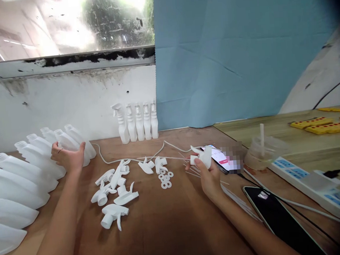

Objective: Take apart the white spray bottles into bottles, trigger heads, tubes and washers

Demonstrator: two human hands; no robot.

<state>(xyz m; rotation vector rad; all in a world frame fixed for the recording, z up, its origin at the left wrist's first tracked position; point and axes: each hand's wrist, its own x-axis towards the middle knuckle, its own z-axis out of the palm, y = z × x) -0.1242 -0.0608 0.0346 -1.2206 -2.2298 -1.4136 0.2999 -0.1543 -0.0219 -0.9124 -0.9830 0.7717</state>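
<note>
My left hand [68, 157] reaches to the left and closes round the neck end of a white plastic bottle [72, 144] that lies in a row of several empty bottles [21, 173]. My right hand [208, 175] is lifted over the wooden table [170, 220] and grips a white trigger spray head [202, 156]. Between my hands lies a pile of loose spray heads [113, 189], and beside it several small white washers [165, 178]. Thin clear dip tubes [190, 172] lie near my right hand.
Several assembled spray bottles [137, 122] stand against the back wall. A phone [223, 158] with its screen lit and a dark tablet [281, 220] lie at the right, next to a clear cup [260, 150], a white power strip [314, 189] and cables. Yellow parts [321, 124] lie far right.
</note>
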